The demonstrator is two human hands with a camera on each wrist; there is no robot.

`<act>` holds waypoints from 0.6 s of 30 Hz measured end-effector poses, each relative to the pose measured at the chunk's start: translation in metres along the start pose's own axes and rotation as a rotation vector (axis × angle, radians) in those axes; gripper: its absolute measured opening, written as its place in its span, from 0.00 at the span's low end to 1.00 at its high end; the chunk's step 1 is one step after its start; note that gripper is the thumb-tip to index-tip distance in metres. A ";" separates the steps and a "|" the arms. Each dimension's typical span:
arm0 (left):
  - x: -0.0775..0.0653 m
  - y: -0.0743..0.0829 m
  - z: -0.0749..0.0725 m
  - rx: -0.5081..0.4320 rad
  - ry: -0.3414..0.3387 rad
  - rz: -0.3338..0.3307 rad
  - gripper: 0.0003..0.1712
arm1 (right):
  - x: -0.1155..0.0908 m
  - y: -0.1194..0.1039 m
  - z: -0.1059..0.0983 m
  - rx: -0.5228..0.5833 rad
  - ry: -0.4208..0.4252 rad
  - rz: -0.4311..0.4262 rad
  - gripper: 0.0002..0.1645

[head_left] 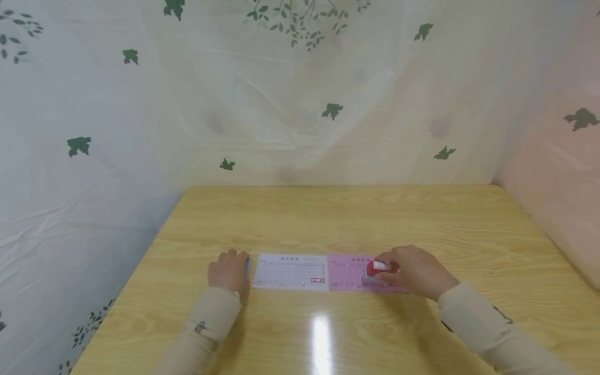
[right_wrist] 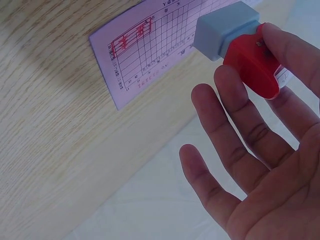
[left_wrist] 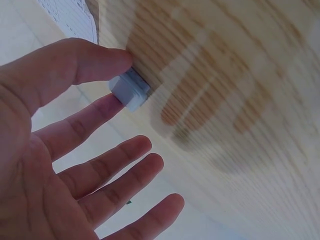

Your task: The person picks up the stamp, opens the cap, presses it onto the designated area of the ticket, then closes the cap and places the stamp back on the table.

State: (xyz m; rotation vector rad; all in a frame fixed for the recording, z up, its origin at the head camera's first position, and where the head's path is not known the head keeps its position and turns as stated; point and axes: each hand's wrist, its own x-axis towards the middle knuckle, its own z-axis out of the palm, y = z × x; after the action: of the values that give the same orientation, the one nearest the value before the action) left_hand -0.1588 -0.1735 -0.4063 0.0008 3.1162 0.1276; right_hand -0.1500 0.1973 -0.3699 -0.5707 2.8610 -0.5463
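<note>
My right hand [head_left: 417,273] grips a stamp [right_wrist: 252,57] with a red handle and a pale grey base. In the head view it is over the right part of a pink printed slip [head_left: 344,273]; the right wrist view shows a red imprint [right_wrist: 132,36] at that slip's corner. My left hand [head_left: 227,271] pinches a small grey-blue cap-like block [left_wrist: 129,91] between thumb and index finger, at the table surface, its other fingers spread. Beside it lies a white printed slip [head_left: 286,273] with a red imprint [head_left: 317,280] at its lower right, its edge meeting the pink one.
Both slips lie on a wood-grain table [head_left: 300,219], which has a bright reflection near its front. Pale cloth with green leaf prints [head_left: 281,130] hangs behind the table and along its sides.
</note>
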 end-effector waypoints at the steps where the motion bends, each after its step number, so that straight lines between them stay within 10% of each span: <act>1: 0.000 0.000 0.000 0.003 0.002 0.000 0.22 | 0.000 0.000 0.001 -0.001 0.003 -0.002 0.21; 18: 0.000 0.012 -0.003 -0.024 0.024 0.050 0.29 | -0.001 -0.001 0.001 0.010 0.052 -0.037 0.18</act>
State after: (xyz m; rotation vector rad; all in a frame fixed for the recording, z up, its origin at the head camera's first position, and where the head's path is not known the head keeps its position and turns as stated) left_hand -0.1590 -0.1615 -0.4021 0.0769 3.1398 0.1680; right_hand -0.1487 0.1966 -0.3708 -0.6178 2.8998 -0.5894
